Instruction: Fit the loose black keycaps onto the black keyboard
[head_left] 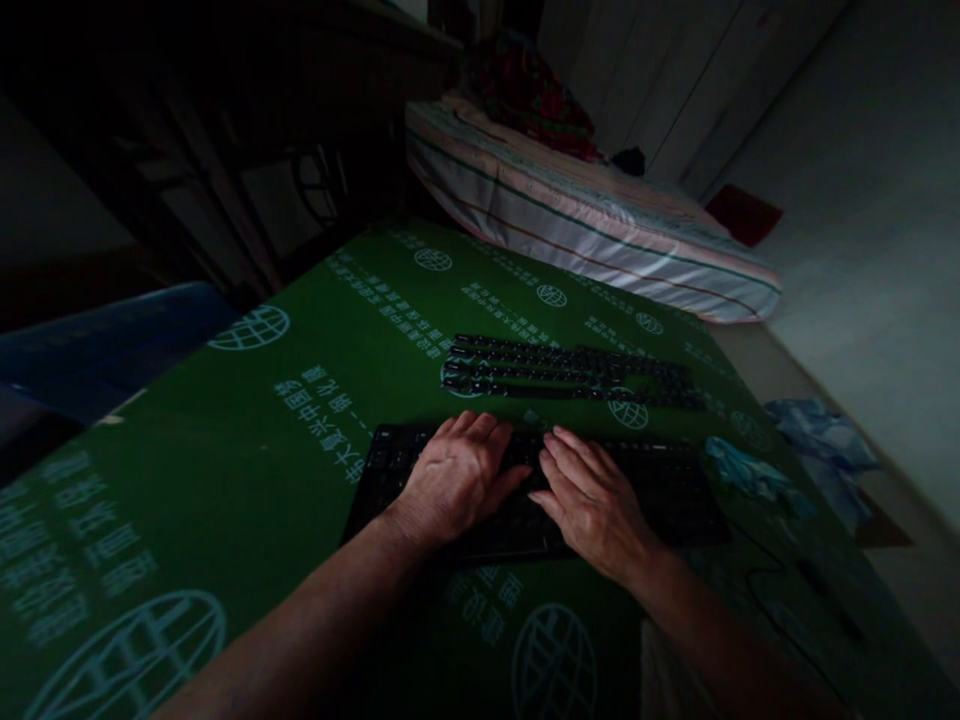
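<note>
A black keyboard [675, 490] lies on a green table covering [300, 560] printed with pale globes and characters. My left hand [461, 470] rests on the left-middle part of the keyboard, with its fingers lying over the keys. Beside it, my right hand [589, 495] lies on the middle of the keyboard, fingers stretched out and thumb apart. Both hands look open, though they cover the keys beneath them. Just beyond the keyboard, rows of small black keycaps [540, 385] lie on the table, with green showing between them. The light is dim.
A light blue crumpled cloth [750, 475] sits right of the keyboard, near a thin black cable [772, 570]. A dark slim object [829, 600] lies at the table's right. Beyond the table stands a bed with a striped sheet [600, 220]; something blue [150, 330] is at left.
</note>
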